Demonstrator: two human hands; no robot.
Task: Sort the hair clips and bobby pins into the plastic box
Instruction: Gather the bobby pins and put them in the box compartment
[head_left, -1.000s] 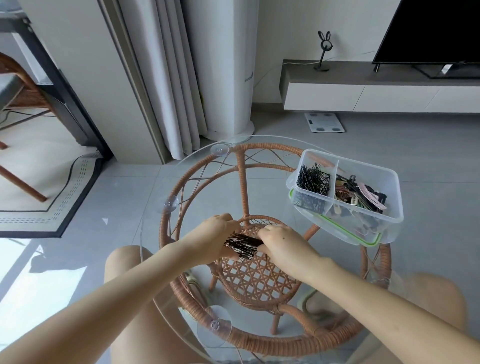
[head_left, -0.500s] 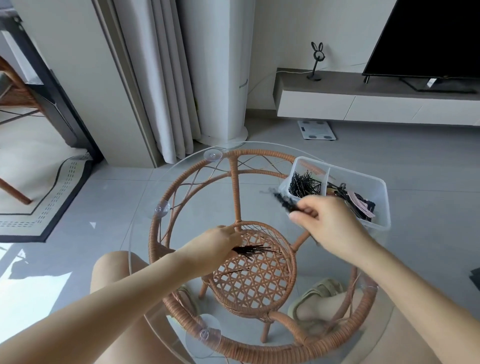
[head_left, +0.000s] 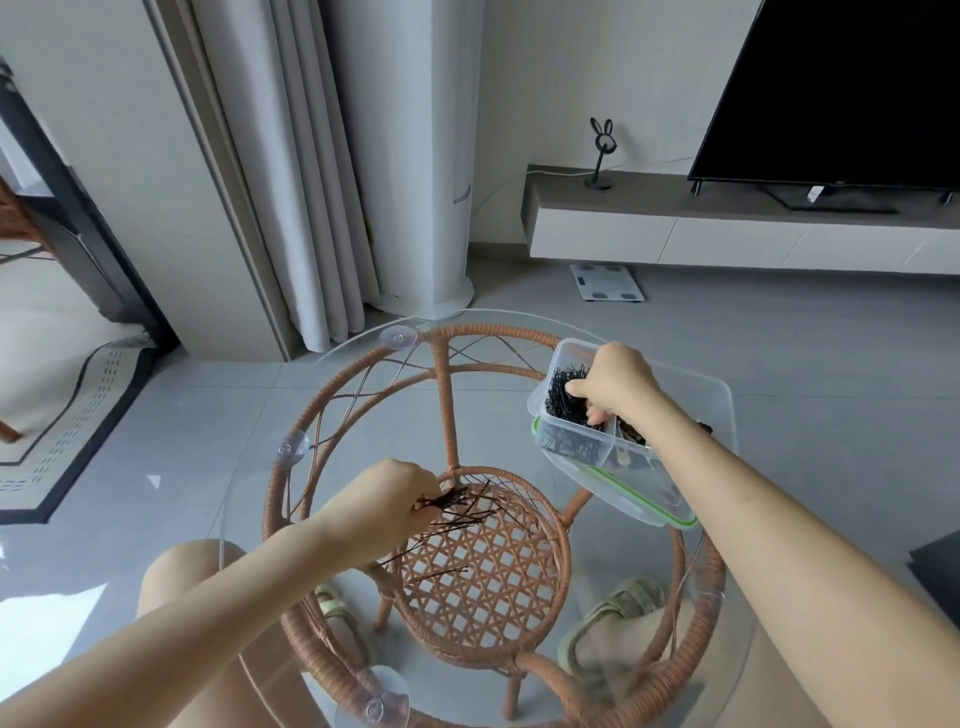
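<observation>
Head view: the only writing close by is a small printed mark (head_left: 423, 328) at the far edge of the round glass table (head_left: 363, 405), and it is too small to read.

The plastic box (head_left: 550, 374) stands near the table's far right edge, on top of its green-rimmed lid (head_left: 639, 506). A divider splits it. The left compartment holds a dense pile of black bobby pins (head_left: 563, 400), and the right one holds darker hair clips (head_left: 631, 431), mostly hidden behind the forearm.

The right hand (head_left: 615, 384) is over the left compartment with its fingers curled down into the pile. Whether they hold any pins cannot be told.

The left hand (head_left: 387, 512) is near the middle of the table, well apart from the box. Its fingers are closed round one end of a bundle of bobby pins (head_left: 457, 506), which fans out rightward over the glass. A few loose pins (head_left: 439, 574) lie on the glass just below that hand, toward the near edge.
</observation>
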